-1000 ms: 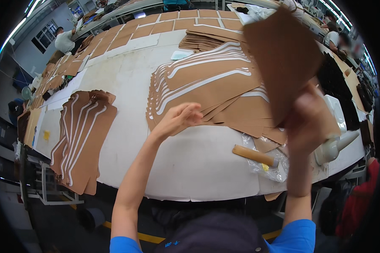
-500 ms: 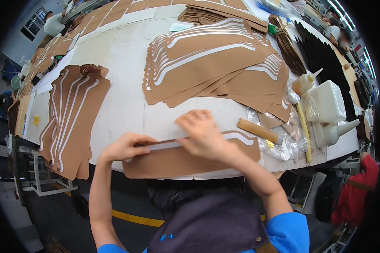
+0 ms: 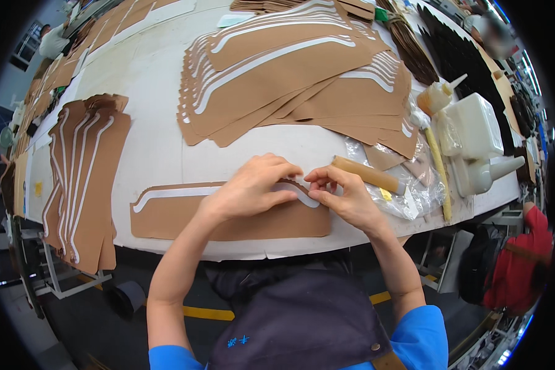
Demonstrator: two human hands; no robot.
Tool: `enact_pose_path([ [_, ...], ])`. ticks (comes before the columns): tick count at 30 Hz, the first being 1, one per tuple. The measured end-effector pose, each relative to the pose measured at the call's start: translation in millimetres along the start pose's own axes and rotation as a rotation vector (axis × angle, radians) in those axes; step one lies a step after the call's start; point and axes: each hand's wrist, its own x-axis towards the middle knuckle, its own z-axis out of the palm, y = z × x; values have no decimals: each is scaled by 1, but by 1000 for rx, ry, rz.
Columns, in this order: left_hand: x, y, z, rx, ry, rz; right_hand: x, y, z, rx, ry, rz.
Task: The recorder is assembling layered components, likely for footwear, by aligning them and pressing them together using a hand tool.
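A long brown leather-like panel (image 3: pixel 228 221) lies flat at the table's near edge, with a white strip (image 3: pixel 185 192) running along its far, curved edge. My left hand (image 3: pixel 256 186) rests over the panel's right half. Its thumb lies on the near side of the strip and its fingers curl over the far edge. Close beside it, my right hand (image 3: pixel 346 196) pinches the same edge near the panel's right end, thumb and forefinger together. The fingertips of both hands almost meet at the bend in the strip. My left hand hides part of the strip.
Beyond my hands lies a fanned stack of brown panels (image 3: pixel 290 80) with white strips; another stack (image 3: pixel 98 160) overhangs the table's left side. To the right are a cardboard tube (image 3: pixel 367 174), plastic film, a white jug (image 3: pixel 475 126) and squeeze bottles (image 3: pixel 435 97).
My left hand has moved right along the panel, from its left part to its right half. My right hand has gone from above its middle to its right end. The view has shifted slightly.
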Motion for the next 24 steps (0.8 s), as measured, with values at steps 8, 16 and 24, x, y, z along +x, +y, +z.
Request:
enact_pose_path([
  [8,16,-12,23,-90,-170,-46,-12,13,-13,-411,-32,-174],
  [16,23,-24,32,0,-159,100,-10,17,-4,-419,12,-161],
  [24,32,-37,29,-77,-244,185,-15,26,2,-386,92,-193],
])
